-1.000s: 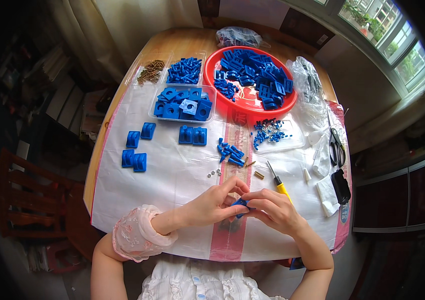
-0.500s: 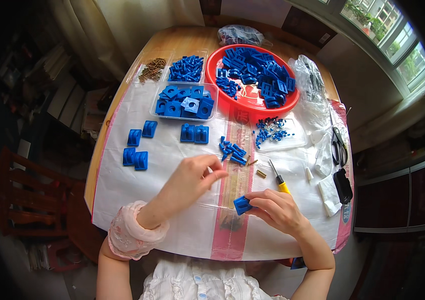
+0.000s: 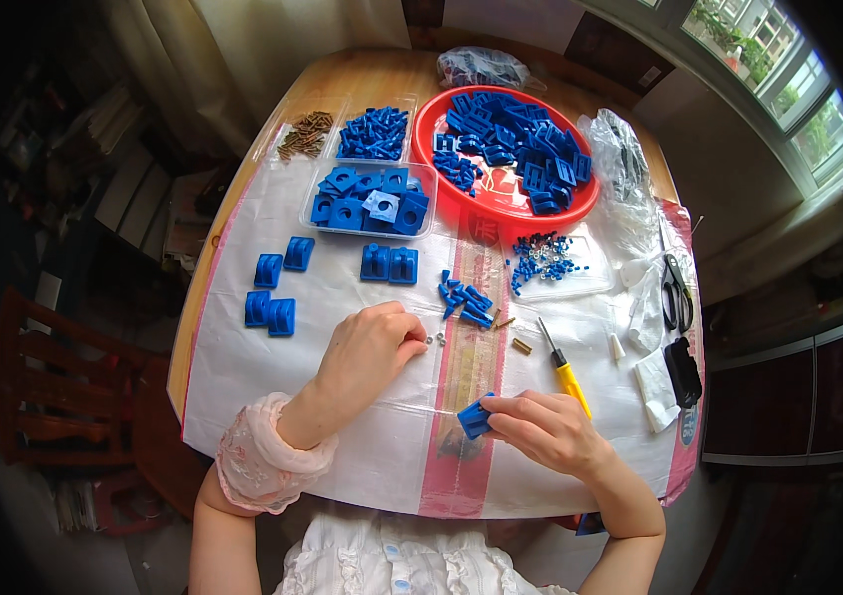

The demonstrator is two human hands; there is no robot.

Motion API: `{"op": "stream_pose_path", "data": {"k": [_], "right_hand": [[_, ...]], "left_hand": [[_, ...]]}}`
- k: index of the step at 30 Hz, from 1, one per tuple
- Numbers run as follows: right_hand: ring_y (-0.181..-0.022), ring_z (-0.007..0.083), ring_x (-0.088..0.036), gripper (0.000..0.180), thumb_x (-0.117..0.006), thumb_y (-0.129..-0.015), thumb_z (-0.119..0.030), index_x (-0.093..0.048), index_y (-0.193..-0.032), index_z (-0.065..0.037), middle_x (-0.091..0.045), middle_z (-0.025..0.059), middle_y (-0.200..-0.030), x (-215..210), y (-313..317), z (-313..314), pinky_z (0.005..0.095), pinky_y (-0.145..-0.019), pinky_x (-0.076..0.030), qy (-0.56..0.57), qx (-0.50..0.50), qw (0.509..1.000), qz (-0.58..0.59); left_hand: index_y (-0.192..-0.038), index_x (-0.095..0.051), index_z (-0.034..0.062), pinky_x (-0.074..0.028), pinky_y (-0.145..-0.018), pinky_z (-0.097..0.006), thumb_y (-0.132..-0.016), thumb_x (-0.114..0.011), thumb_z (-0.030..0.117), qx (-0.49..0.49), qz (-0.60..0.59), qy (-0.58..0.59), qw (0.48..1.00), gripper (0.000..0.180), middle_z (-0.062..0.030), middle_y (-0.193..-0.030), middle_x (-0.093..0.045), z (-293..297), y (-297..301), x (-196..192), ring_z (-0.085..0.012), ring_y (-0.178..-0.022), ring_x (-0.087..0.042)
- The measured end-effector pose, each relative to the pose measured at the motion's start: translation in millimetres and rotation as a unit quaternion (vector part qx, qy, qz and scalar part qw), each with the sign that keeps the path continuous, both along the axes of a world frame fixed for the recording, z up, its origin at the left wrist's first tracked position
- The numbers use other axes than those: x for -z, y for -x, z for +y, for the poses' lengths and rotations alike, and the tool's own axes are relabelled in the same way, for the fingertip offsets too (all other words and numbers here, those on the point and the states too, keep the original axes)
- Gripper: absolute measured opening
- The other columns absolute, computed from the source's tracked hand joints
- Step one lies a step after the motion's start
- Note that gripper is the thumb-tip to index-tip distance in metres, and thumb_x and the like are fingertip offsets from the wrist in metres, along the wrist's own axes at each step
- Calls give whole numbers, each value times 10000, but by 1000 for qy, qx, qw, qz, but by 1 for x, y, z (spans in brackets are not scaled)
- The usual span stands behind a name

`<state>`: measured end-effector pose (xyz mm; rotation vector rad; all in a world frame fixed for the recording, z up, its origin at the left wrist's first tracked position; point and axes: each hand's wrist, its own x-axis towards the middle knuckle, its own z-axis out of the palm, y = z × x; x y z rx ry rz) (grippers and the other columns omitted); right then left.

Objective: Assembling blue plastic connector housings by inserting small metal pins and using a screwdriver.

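My right hand (image 3: 545, 428) pinches a blue plastic block (image 3: 475, 416) between thumb and fingers, tilted just above the table. My left hand (image 3: 367, 347) is lowered to the tabletop with its fingers drawn together. Two tiny metal nuts (image 3: 440, 338) lie right beside its fingertips; whether it grips another one is hidden. Farther off lies a small pile of blue plastic pegs (image 3: 465, 297), with a brass cylinder (image 3: 521, 346) to the right. Close to my right hand lies a screwdriver (image 3: 567, 379) with a yellow handle.
Blue slotted blocks (image 3: 389, 264) stand in pairs and singly at left and centre. Behind are a clear box of blue plates (image 3: 305, 203), a box of blue pegs (image 3: 374, 134), brass screws (image 3: 305, 136) and a red basin (image 3: 595, 188). Scissors (image 3: 678, 297) and a black case (image 3: 681, 372) lie right.
My left hand has come down and slightly left, and the tiny nuts now show beside its fingertips. My right hand has tilted the blue block and shifted it slightly left.
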<state>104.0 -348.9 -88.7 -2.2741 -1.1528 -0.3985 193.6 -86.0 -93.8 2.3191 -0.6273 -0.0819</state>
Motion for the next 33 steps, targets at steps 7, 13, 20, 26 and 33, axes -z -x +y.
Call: {"op": "stream_pose_path", "data": {"k": [7, 13, 20, 26, 33], "right_hand": [[-727, 156, -633, 272, -772, -843, -138, -634, -1058, -42, -710, 69, -1114, -2, -2, 1, 299, -588, -537, 2, 7, 1000, -15], [-721, 153, -634, 267, -780, -833, -147, -645, -1038, -42, -718, 71, -1115, -1, -2, 1, 293, -587, -534, 4, 19, 999, -32], [-722, 154, -633, 287, -778, -824, -122, -654, -1066, -31, -703, 94, -1108, 1, -1, -1, 286, -583, -527, 19, 28, 998, -56], [-719, 160, -629, 304, -767, -832, -110, -657, -1104, -32, -668, 59, -1006, 0, 1, 0, 299, -590, -525, 24, 32, 998, -50], [-697, 162, -629, 317, -790, -828, -143, -664, -1102, -45, -632, 29, -912, 1, 2, 1, 306, -573, -509, 19, 51, 998, -32]], "left_hand": [[-959, -709, -35, -547, -717, -364, -866, -748, 35, 17, -10, 18, 1000, 123, -146, -874, -683, -2, 1, 8, -265, -767, -693], [-1026, -708, -22, -571, -843, -288, -952, -714, 38, 132, 273, 225, 926, 95, -78, -1020, -735, -12, 10, -10, -129, -932, -705], [-1058, -722, -34, -570, -873, -265, -978, -702, 83, 137, 388, 308, 858, 143, -72, -989, -753, -25, 23, 4, -110, -946, -710], [-1073, -727, -37, -576, -855, -257, -979, -692, 67, 145, 400, 297, 855, 144, -53, -984, -750, -26, 24, 10, -96, -934, -705], [-1095, -740, -28, -594, -858, -266, -981, -687, 39, 149, 384, 288, 864, 143, -68, -1009, -758, -24, 22, 9, -116, -946, -715]]}}
